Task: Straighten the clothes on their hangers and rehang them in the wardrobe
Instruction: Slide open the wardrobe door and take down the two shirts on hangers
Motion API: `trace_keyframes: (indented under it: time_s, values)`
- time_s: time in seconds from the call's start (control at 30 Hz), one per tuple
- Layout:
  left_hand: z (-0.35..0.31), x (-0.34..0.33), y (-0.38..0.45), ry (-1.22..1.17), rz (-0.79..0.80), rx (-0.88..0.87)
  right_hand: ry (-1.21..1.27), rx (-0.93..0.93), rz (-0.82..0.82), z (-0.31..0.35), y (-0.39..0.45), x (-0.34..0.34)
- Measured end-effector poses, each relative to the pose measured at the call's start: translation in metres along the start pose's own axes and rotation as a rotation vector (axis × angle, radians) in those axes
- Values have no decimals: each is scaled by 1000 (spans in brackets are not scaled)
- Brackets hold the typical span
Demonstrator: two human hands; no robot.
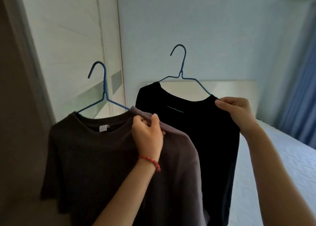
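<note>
The left hand (pixel 147 133), wearing a red beaded bracelet (pixel 152 162) at the wrist, grasps the right shoulder of a dark brown short-sleeved T-shirt (pixel 95 157), which hangs on a blue wire hanger (pixel 102 92) whose hook rises above and to the left of that hand. The right hand (pixel 236 112) pinches the right shoulder of a black T-shirt (pixel 196 131) on a second blue wire hanger (pixel 181 71); this shirt hangs between the two hands. Below the right forearm lies a white quilted mattress (pixel 282 165).
</note>
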State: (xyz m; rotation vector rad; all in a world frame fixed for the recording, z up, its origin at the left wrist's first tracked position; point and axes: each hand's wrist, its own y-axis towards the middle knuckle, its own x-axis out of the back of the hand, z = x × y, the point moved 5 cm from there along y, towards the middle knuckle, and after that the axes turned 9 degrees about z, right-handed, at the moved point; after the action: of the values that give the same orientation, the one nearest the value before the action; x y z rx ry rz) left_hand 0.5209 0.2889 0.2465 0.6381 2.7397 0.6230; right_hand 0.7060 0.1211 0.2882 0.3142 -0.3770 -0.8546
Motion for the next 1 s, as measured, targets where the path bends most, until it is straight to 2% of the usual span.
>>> trace_keyframes:
  time_s: [0.2, 0.53, 0.83, 0.93, 1.0]
  values:
    - [29, -104, -3, -87, 216, 10, 11, -60, -174, -50, 1, 70]
    - [127, -227, -41, -41, 644, 204, -96, -226, -389, -144, -46, 128]
    - [231, -290, -116, 108, 1003, 495, -174, -517, -649, -241, -131, 139]
    - [273, -305, -141, 56, 1174, 765, -219, -681, -634, -279, -145, 141]
    - [301, -304, -147, 94, 1280, 824, -175, -827, -567, -308, -152, 140]
